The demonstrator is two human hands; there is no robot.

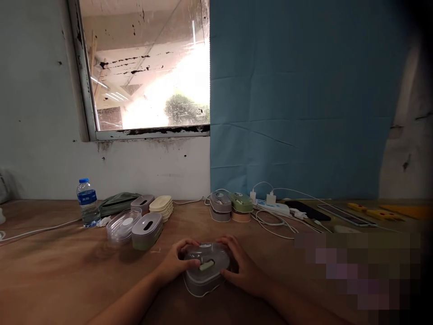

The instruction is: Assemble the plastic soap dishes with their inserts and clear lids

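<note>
So both hands are basically hugging the same thing here: a gray see-through-topped box, sitting low in the middle of the wooden table. It's resting right between the two palms, with the left hand covering its left side and the right hand covering its right.

The left hand is gripping the box, its thumb reaching over the top and ending just beside a pale oblong piece, while its other fingers are curling around the far left corner. The right hand is gripping too, its thumb lying along the right edge and its fingers bending over the far right corner.

Beyond the left hand, a lilac-topped box is standing close to some clear plastic pieces, with a stack of cream trays sitting behind and a water bottle standing further left. Straight past the hands, near the wall, a gray-topped box and a green-topped box are sitting side by side. White cables are sprawling to the right of those, around a power strip.
</note>
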